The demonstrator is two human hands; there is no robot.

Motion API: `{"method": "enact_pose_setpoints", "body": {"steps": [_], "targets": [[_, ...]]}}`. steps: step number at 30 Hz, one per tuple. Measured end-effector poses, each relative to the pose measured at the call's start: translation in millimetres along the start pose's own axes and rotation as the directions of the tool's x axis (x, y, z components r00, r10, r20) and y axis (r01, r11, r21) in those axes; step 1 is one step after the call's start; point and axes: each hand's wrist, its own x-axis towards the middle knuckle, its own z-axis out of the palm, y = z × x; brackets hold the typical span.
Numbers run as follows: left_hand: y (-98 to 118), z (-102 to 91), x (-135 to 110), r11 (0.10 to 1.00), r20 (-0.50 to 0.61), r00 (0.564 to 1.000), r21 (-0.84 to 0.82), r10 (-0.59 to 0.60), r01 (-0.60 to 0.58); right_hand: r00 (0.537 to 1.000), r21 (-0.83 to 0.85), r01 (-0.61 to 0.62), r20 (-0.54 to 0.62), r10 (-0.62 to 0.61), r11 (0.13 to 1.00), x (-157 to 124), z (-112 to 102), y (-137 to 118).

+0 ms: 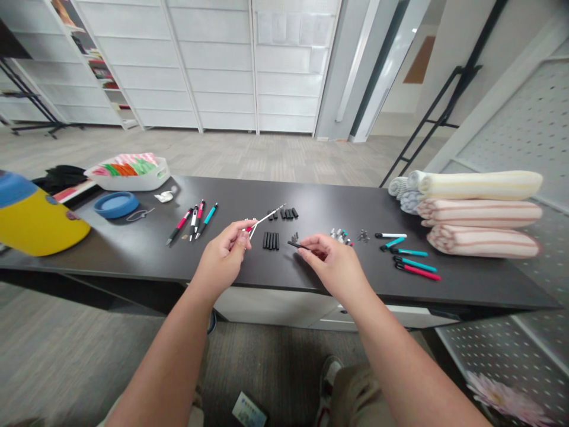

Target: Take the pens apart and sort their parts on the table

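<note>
My left hand (224, 254) is closed in a pinch on a thin white pen refill (267, 217) that slants up to the right over the dark table (146, 255). My right hand (331, 258) pinches a small black pen part (294, 244) at its fingertips. Between the two hands lies a row of black grip sleeves (271, 240). More black sleeves (288, 213) lie farther back. Small tips and springs (341, 235) sit just beyond my right hand.
Assembled pens (194, 222) lie left of centre, pen barrels (409, 258) to the right. Rolled towels (480, 212) stack at the right end. A white basket (131, 173), blue lid (116, 204) and yellow and blue container (33, 219) stand at the left.
</note>
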Motion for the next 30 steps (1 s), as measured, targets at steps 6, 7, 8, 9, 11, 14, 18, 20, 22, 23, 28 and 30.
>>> {"method": "enact_pose_setpoints", "body": {"steps": [6,7,8,9,11,14,18,20,22,23,28,30], "targets": [[-2.6,0.6,1.0,1.0,-0.001,1.0,-0.03,-0.002,0.002,0.999,-0.091,0.023,-0.029,-0.026,0.996,0.8,7.3,-2.2],[-3.1,0.9,1.1,0.999,0.0,1.0,-0.037,0.0,0.0,0.998,-0.125,0.041,-0.034,-0.046,0.991,0.7,8.9,-3.1],[-3.5,1.1,1.2,0.999,0.0,1.0,-0.043,0.002,-0.002,0.997,-0.163,0.061,-0.04,-0.068,0.985,0.6,10.6,-4.2],[-3.7,1.3,1.2,0.999,0.0,1.0,-0.048,0.004,-0.004,0.995,-0.199,0.08,-0.046,-0.091,0.977,0.7,12.2,-5.5],[-3.5,1.3,1.1,0.999,0.0,1.0,-0.046,0.009,-0.009,0.99,-0.256,0.11,-0.056,-0.129,0.96,1.6,14.8,-8.4],[-2.5,0.9,1.0,0.999,0.001,1.0,-0.039,0.01,-0.01,0.986,-0.258,0.123,-0.076,-0.147,0.958,5.0,15.9,-11.8],[-1.9,0.7,0.7,0.999,-0.006,1.0,-0.036,0.01,-0.01,0.991,-0.139,0.095,-0.085,-0.108,0.986,12.1,12.1,-11.7],[-2.4,1.0,0.5,0.999,-0.006,1.0,-0.034,0.013,-0.013,0.997,-0.054,0.039,-0.065,-0.043,0.998,15.3,9.9,-10.3],[-3.1,1.3,0.2,0.999,-0.007,1.0,-0.032,0.015,-0.016,0.999,0.03,-0.036,-0.031,0.037,0.999,17.9,8.7,-8.5],[-3.4,1.5,0.2,0.999,-0.009,1.0,-0.031,0.018,-0.018,0.998,0.06,-0.067,-0.014,0.068,0.996,19.1,8.7,-7.5],[-3.7,1.5,0.6,0.999,-0.009,1.0,-0.022,0.029,-0.029,0.993,0.1,-0.103,0.075,0.096,0.99,26.2,13.2,0.7],[-3.5,1.4,0.8,0.999,-0.005,1.0,-0.019,0.027,-0.027,0.992,0.147,-0.109,0.077,0.098,0.983,28.8,16.1,3.4]]}}
